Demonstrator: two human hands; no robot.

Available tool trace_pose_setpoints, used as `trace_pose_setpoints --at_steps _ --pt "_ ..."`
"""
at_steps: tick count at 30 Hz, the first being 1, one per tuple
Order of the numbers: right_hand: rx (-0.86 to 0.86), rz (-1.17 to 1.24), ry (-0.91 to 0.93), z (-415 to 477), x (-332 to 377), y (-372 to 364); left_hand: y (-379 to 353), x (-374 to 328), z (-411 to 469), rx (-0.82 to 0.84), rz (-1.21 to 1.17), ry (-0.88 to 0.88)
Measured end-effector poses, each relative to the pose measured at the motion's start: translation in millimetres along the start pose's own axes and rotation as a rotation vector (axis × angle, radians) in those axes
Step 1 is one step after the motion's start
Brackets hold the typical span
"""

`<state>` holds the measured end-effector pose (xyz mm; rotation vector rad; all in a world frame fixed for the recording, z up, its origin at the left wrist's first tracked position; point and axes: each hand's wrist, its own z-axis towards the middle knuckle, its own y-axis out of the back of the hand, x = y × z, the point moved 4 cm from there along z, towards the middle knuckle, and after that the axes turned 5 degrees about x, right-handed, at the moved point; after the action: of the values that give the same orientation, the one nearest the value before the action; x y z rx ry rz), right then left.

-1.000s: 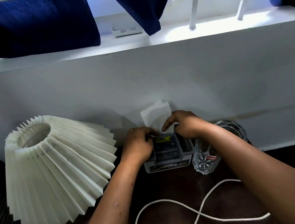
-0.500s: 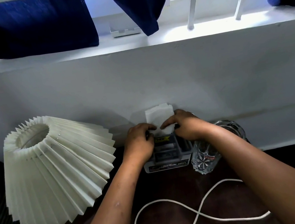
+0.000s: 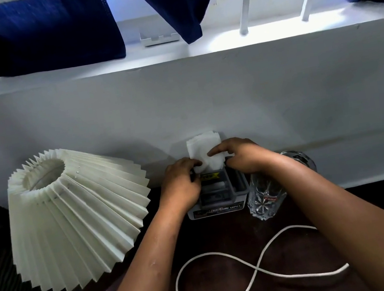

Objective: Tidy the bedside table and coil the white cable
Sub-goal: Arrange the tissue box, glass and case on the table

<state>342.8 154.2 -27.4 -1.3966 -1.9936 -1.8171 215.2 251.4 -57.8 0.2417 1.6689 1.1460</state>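
Left fingers (image 3: pixel 195 163): curled, the thumb and forefinger pinch the lower left edge of the white tissue (image 3: pixel 203 148).
Right fingers (image 3: pixel 215 151): the forefinger is stretched to the left and lies on the front of the tissue, the thumb is under it at the lower right edge, so the sheet seems pinched. The other fingers are bent.
Lampshade (image 3: pixel 75 215): cream, pleated, tilted, standing at the far left of the table.
Left hand (image 3: pixel 181 184): back of the hand upward, at the left rear corner of the grey box (image 3: pixel 218 210). The forearm comes up from the lower edge, slanted to the right.
Tissue: upright, against the white wall (image 3: pixel 203 97), its lower part inside the rear of the box.
Right hand (image 3: pixel 244 158): over the right rear corner of the box, wrist bent to the left. The forearm crosses in front of the glass (image 3: pixel 263 199).
Glass: cut pattern, upright, just beside the box on its right.
White cable (image 3: pixel 256 268): not coiled, lying in a loose figure of eight on the dark table (image 3: pixel 216 237) between the two forearms. Its right part goes under the right forearm.
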Motion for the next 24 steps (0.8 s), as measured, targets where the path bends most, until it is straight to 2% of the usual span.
trace_pose_setpoints --at_steps 6,12,16,21,24 --pt "-0.151 0.021 0.073 -26.0 21.7 -4.9 10.3 -4.1 -41.8 -0.078 -0.062 0.055" --pt "-0.177 0.099 0.192 -72.9 61.5 -62.2 15.2 4.9 -128.1 -0.089 -0.087 0.068" --pt "-0.102 0.197 0.195 -101.7 78.4 -111.4 20.6 32.7 -183.7 -0.041 -0.038 0.153" --pt "0.082 0.175 0.048 -124.3 85.5 -175.0 30.1 81.2 -236.1 -0.014 0.147 0.412" --pt "0.131 0.131 0.012 -132.8 90.1 -193.8 33.5 97.1 -245.1 0.015 0.151 0.449"
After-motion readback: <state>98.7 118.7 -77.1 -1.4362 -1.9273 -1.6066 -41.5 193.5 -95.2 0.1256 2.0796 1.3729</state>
